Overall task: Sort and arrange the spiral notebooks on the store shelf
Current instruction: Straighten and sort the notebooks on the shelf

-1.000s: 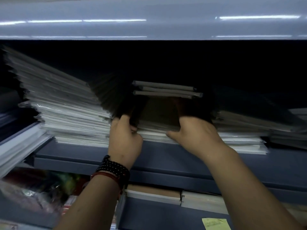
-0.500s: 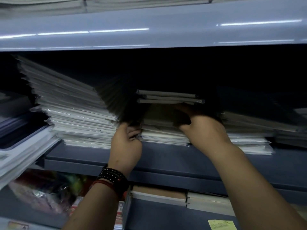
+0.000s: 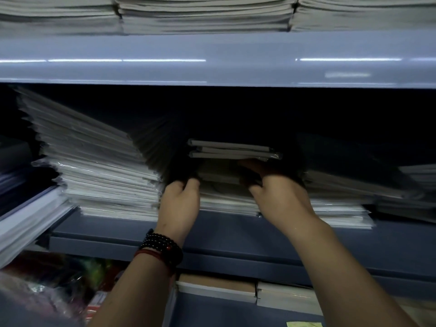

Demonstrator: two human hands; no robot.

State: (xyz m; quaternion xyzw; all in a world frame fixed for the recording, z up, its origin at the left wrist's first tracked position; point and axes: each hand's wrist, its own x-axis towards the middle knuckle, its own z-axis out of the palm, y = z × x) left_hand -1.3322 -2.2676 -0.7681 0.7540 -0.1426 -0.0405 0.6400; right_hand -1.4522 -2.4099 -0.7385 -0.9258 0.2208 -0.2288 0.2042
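On the smooth blue metal shelf (image 3: 236,234), glossy wrapped notebooks (image 3: 94,166) fanned up at left. My left hand (image 3: 180,201) curled its fingers round their dark edges. My right hand (image 3: 278,197) reached under a thin flat bundle (image 3: 231,149); I couldn't tell its grip in shadow.

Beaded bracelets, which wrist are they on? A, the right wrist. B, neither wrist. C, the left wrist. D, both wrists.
C: the dark beaded bracelets circle the wrist below the left hand, while the wrist below the right hand is bare.
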